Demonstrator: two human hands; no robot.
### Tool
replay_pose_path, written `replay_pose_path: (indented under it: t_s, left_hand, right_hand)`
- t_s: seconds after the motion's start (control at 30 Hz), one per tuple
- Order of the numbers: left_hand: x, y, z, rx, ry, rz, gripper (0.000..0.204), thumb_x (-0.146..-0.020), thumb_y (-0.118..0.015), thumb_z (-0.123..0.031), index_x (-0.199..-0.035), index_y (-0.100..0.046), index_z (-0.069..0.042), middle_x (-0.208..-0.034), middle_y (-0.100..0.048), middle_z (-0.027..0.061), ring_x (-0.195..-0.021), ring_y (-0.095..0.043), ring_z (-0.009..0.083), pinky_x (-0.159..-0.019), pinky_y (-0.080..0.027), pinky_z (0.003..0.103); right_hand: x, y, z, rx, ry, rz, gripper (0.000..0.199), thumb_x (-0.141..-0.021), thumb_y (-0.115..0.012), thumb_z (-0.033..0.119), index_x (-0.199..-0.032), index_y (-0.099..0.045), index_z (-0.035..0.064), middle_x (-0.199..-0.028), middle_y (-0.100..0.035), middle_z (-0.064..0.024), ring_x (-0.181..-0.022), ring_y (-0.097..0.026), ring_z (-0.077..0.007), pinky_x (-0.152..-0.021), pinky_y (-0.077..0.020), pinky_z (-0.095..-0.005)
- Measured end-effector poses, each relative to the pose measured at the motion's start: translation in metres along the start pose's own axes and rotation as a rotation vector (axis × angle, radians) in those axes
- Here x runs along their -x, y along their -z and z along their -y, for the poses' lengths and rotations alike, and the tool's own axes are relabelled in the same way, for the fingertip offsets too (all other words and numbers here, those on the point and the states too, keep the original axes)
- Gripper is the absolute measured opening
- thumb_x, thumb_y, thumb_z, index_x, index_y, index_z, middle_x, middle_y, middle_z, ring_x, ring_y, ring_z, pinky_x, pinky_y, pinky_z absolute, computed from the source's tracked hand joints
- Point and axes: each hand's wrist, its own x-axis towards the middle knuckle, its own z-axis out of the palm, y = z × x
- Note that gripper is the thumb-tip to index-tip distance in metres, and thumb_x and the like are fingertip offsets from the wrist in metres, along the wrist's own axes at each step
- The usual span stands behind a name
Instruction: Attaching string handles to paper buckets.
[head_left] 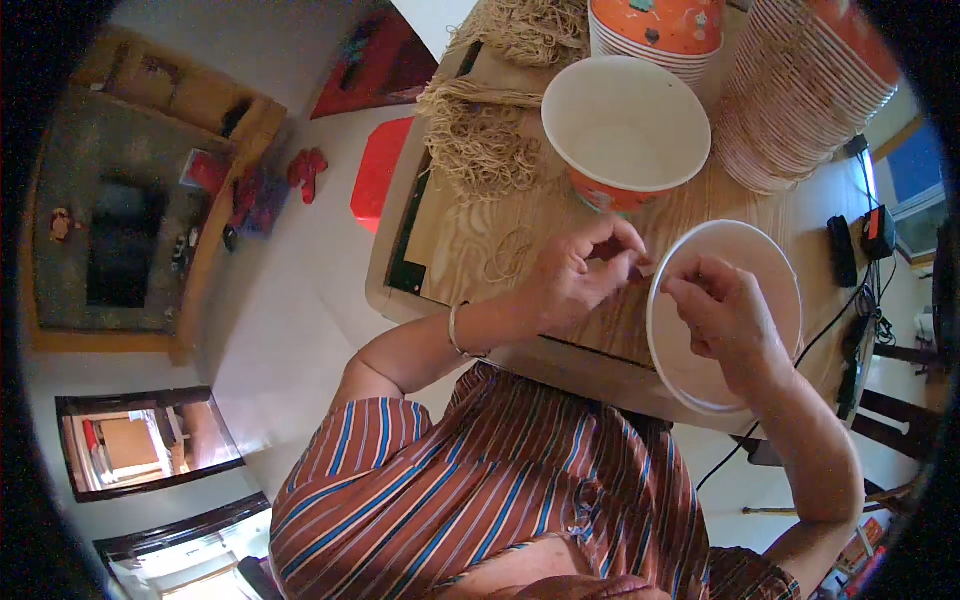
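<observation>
My left hand (585,278) is over the near part of the wooden table, its fingers curled into a pinch; a tiny pale bit shows at the fingertips. Just to the right, my right hand (735,325) is closed with thumb and forefinger pinched near the left rim of a white paper bucket (775,290). What either pinch holds is too small to make out. This bucket's wide mouth faces me near the table edge. Beyond my left hand stands another paper bucket (625,125), white inside and orange-red outside. A thin loop of string (508,255) lies left of my left hand.
Tan string bundles (480,145) lie on the wooden table (450,235) at the far left. Stacked orange paper buckets (657,30) and a taller nested stack (805,90) stand behind. Black cables and an adapter (878,232) are at the right. A red stool (382,175) is beyond the left edge.
</observation>
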Motion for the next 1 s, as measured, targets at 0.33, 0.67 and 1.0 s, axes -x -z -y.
replay_pose_path:
  t_s: [0.33,0.67,1.0]
  left_hand:
    - [-0.008,0.016,-0.037,-0.210,-0.557,-0.092,0.013,-0.088,-0.056,0.001,-0.100,-0.055,-0.004,-0.101,-0.062,0.0073,-0.088,-0.063,0.0158,-0.081,-0.050,0.028]
    - [-0.046,0.010,-0.040,-0.498,-0.907,0.071,0.008,-0.091,-0.058,-0.014,-0.093,-0.052,-0.009,-0.076,-0.059,0.0086,-0.075,-0.062,0.0296,-0.063,-0.048,0.041]
    - [-0.065,0.012,-0.039,-0.495,-0.654,0.357,0.012,-0.095,-0.052,-0.022,-0.095,-0.054,-0.011,-0.076,-0.062,0.0055,-0.068,-0.064,0.0213,-0.061,-0.050,0.035]
  right_hand:
    - [0.004,0.002,-0.015,0.048,0.163,-0.015,0.014,-0.092,-0.059,0.017,-0.088,-0.064,0.0043,-0.063,-0.054,0.0013,-0.052,-0.048,-0.0055,-0.045,-0.0379,-0.0211]
    - [0.002,-0.014,-0.020,0.167,0.328,-0.069,0.015,-0.093,-0.056,0.014,-0.093,-0.065,0.0024,-0.067,-0.061,-0.0042,-0.055,-0.054,-0.0087,-0.048,-0.0433,-0.0255]
    - [0.011,-0.025,-0.026,1.067,0.952,-0.410,0.038,-0.088,-0.054,0.005,-0.125,-0.047,0.0051,-0.091,-0.065,-0.0166,-0.083,-0.064,-0.0362,-0.070,-0.0520,-0.0444]
